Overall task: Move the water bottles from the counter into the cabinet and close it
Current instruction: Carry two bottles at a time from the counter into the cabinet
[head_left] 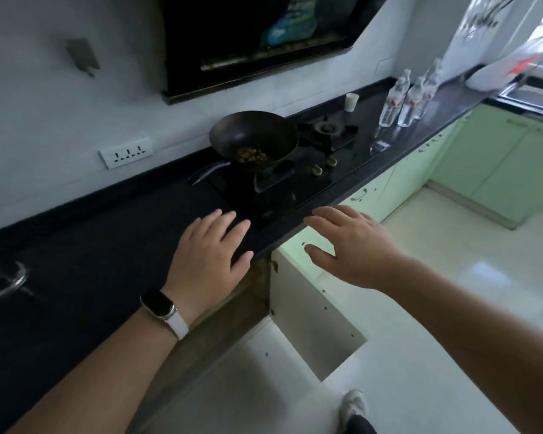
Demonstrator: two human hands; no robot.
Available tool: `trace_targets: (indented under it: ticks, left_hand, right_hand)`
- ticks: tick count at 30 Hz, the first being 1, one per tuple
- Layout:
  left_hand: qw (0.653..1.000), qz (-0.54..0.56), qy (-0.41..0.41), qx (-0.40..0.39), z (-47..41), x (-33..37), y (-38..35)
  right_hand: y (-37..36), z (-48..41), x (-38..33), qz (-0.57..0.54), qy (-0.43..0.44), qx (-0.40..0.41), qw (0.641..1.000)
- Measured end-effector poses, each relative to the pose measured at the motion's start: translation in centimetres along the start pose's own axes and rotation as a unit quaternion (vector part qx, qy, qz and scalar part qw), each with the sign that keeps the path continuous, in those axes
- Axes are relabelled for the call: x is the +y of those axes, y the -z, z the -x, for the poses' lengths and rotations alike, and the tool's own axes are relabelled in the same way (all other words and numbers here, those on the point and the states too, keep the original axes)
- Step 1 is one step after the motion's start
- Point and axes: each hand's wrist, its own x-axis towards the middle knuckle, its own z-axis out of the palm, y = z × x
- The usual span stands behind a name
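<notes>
Out over the dark worktop [91, 245] with the left hand [210, 255], fingers [226, 222] straight and fanned, gripping nothing; touching the surface or just above it, hard to call. Smartwatch [158, 303] on a white strap at that wrist. Just right of those fingers, past the worktop's front edge, the right hand [358, 249], likewise spread flat, fingers [329, 219] loose and empty, hanging above the top edge of the open cabinet door [308, 308]. White inner face of that door directly below the right palm, standing out over the pale floor tiles. Water bottles [405, 100] well apart from both sets of fingers, far ahead and to the right, upright in a cluster on the worktop, not in the cabinet. Between fingers and bottles: a black wok [253, 136] with some food in it on the near burner of the hob [295, 183], just ahead of the left fingers, then a bare burner, then a small white cup [351, 101]. Left of the left fingers, up on the wall, a white socket strip [126, 151]. Down below the right forearm, one pale shoe [353, 405] on the floor
</notes>
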Motion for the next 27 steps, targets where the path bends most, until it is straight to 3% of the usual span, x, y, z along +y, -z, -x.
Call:
trace_targets:
  ticks: [7, 20, 27]
  left_hand:
    - [0.999, -0.012, -0.034, -0.001, -6.8, 6.1, -0.5]
    - [0.989, 0.006, -0.146, 0.037, -26.1, 27.2, -6.9]
    - [0.979, 0.047, -0.190, 0.048, -32.8, 37.2, -10.9]
  right_hand:
    - [1.6, 1.7, 8.0, -0.002, -0.036, 0.030, 0.999]
    - [2.9, 8.7, 34.9, 0.024, -0.114, 0.061, 0.991]
    - [2.5, 12.7, 44.8, 0.038, -0.164, 0.070, 0.983]
